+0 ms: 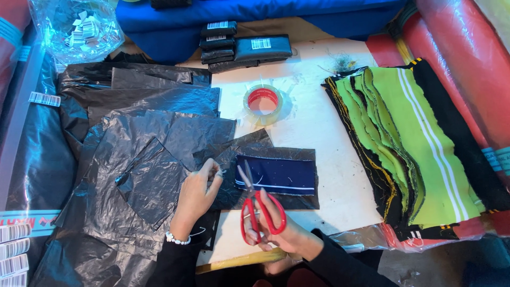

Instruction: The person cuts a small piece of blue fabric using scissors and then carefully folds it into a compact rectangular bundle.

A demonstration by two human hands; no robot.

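My right hand (284,234) grips red-handled scissors (255,210), blades pointing up toward a navy fabric piece with white stripes (276,172). That piece lies on a sheet of black plastic (297,199) on the white table. My left hand (199,194) rests with fingers pinched on the black plastic just left of the navy piece. A bead bracelet sits on my left wrist.
A pile of black plastic sheets (138,159) spreads to the left. A tape roll (263,101) stands beyond the navy piece. Stacked green and black striped fabric (414,143) lies on the right. Dark wrapped bundles (239,45) and a clear bag of labels (77,29) sit at the back.
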